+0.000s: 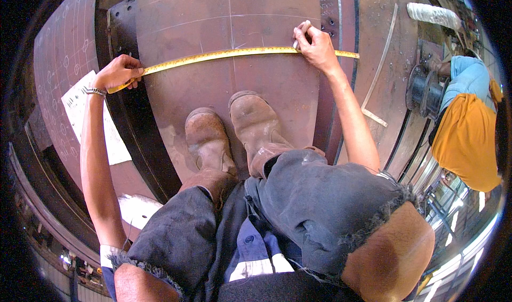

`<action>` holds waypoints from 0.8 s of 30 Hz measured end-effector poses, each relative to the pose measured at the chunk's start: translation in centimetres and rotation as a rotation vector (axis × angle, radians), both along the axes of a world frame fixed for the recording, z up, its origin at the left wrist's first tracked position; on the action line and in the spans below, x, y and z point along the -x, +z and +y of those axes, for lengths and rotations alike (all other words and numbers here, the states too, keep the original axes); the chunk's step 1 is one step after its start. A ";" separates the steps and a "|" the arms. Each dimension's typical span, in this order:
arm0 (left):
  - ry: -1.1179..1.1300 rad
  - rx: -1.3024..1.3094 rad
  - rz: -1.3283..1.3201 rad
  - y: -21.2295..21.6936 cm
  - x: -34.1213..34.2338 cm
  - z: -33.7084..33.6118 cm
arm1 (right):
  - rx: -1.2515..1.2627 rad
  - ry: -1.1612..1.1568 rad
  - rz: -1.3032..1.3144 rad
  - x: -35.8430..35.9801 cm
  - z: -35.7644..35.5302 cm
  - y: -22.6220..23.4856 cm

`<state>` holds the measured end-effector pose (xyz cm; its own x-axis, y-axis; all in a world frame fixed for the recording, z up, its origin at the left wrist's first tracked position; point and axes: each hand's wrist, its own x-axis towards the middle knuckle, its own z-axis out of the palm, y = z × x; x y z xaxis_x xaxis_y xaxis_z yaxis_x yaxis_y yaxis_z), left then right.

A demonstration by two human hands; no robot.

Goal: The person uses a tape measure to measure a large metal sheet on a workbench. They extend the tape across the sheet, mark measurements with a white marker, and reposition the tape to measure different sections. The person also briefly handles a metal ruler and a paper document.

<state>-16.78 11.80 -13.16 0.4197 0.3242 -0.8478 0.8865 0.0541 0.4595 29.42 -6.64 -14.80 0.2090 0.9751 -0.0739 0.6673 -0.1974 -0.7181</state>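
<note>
One printed paper sheet (88,123) — white, rectangular, covered in fine dark print — lies flat on the rusty steel plate (58,46), just below and outward of the left hand's fingers (130,67), partly under that wrist. It sits well apart from the right fingers — no packages, signs or screens show.

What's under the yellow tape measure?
A rusty steel plate with thin chalk lines lies under the tape measure. Marks directly beneath the tape and under both hands are hidden.

Left hand (118,71) pins yellow tape measure (229,55) on steel plate (202,19); right hand (316,47) marks.
</note>
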 end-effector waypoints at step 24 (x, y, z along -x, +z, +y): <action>0.029 0.020 -0.027 -0.3 0.4 -0.1 | 0.169 -0.108 0.146 -0.1 -0.4 -1.1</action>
<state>-17.21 11.75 -13.47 0.4328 0.3195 -0.8429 0.8718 0.0895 0.4816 29.49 -7.07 -15.88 0.2865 0.9189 -0.2710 0.5276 -0.3875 -0.7560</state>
